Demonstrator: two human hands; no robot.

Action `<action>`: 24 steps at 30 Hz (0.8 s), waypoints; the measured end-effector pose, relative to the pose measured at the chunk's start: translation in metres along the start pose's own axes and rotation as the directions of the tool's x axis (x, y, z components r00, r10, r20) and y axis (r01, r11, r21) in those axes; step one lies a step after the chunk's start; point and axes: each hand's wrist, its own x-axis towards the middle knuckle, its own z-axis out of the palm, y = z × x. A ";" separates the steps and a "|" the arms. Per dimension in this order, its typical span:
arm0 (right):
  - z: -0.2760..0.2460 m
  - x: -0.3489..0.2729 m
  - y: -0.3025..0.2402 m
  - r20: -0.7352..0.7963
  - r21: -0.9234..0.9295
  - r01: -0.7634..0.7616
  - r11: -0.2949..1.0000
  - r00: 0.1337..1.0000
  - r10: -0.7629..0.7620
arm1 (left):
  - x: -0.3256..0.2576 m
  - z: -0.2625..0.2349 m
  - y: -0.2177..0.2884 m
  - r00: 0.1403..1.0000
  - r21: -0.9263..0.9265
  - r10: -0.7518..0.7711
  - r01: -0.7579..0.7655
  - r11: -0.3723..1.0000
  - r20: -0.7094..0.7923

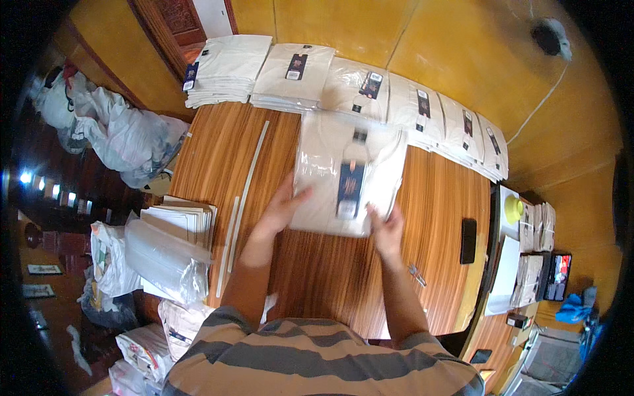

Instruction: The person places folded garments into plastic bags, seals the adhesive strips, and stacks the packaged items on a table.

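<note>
Between my hands is a folded white garment in a clear plastic bag point(323, 173), with a dark tag on its front. My left hand point(282, 206) grips its left side. The right hand point(387, 228) is closed on its lower right corner, thumb on top. The package is raised over the striped wooden table point(277, 277) and slightly blurred. Behind its far edge lie stacks of similar bagged white garments point(294, 69), side by side along the wall, each with a dark tag.
On the table's right lie a black phone point(468, 241) and small scissors point(417, 275). Clear plastic bags point(165, 254) rest over a pile of white sheets at the left edge. Large stuffed white sacks point(119, 129) stand farther left. A side table at right holds a yellow-green object point(512, 209).
</note>
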 end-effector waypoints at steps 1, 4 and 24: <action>0.012 0.034 -0.021 -0.012 0.009 0.063 0.998 0.998 -0.063 | 0.011 0.012 0.023 0.989 -0.029 0.120 -0.122 0.992 -0.083; 0.032 0.157 -0.048 -0.021 0.039 0.163 0.986 0.987 -0.162 | 0.023 -0.002 -0.011 0.895 0.124 0.357 -0.335 0.934 -0.267; 0.164 0.316 -0.064 0.231 -0.433 0.345 0.833 0.936 -0.267 | 0.156 -0.064 0.005 0.736 -0.264 0.152 -0.417 0.870 -0.659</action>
